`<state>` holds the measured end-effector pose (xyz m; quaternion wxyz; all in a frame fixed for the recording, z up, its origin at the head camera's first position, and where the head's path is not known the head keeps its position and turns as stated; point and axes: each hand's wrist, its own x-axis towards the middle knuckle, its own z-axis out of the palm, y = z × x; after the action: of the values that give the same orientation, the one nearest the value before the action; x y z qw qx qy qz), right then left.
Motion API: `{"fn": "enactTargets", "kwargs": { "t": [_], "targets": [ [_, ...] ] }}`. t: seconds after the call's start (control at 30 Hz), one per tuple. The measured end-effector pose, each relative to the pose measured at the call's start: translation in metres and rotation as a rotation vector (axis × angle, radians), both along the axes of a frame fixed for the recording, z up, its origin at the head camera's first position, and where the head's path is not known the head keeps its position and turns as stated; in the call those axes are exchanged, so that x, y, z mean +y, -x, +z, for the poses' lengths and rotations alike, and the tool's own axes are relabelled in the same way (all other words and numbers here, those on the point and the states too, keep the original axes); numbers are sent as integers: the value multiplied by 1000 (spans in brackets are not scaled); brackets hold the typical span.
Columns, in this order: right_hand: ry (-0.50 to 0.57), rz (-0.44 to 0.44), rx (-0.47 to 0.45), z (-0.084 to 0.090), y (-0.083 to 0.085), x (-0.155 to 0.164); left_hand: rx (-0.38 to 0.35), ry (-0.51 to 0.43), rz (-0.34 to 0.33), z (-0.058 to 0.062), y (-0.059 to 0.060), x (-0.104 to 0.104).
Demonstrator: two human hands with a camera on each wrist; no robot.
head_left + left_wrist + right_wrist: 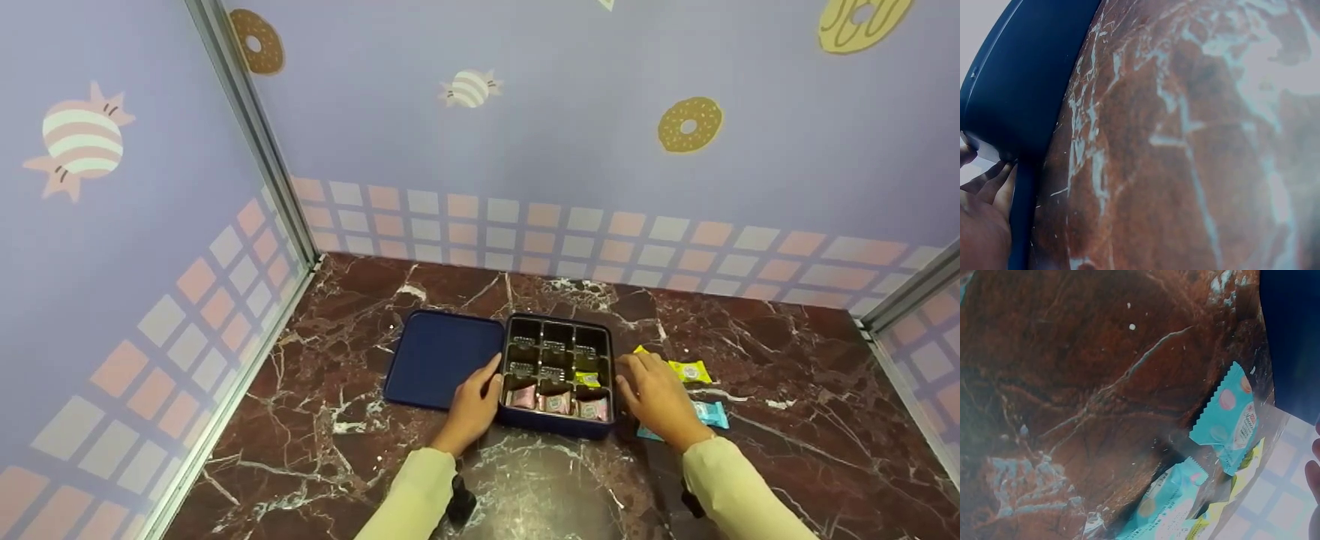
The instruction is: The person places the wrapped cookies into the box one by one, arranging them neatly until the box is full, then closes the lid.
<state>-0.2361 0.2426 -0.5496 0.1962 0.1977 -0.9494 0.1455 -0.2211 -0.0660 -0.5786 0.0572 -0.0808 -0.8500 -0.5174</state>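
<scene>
Reddish-brown marble counter (555, 487) lies free before a square navy partitioned box (555, 426), open from above. A flat navy lid (442, 360) and the left hand (472, 405) block its left; the right hand (660, 394), yellow plastic packets (688, 371) and turquoise plastic packets (714, 415), its right.

The glossy red-brown marbled table (337, 472), veined in white, carries a nine-compartment navy box (555, 426), a navy lid (442, 360) just left of it, and turquoise wrapped sweets (715, 415) and yellow wrapped sweets (691, 371) to its right.
</scene>
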Motion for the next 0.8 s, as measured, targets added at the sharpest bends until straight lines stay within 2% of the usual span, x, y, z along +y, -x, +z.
{"fn": "enactTargets", "kwargs": {
  "t": [0.5,0.67,0.8],
  "targets": [
    [-13,-72,-84,-5,0,4,-18,3,-16,0,-1,-1],
    [-9,-74,-81,-10,0,6,1,1,-15,1,-1,-1],
    [-4,-78,-83,-13,1,8,-13,1,-13,1,-1,-1]
  ]
}}
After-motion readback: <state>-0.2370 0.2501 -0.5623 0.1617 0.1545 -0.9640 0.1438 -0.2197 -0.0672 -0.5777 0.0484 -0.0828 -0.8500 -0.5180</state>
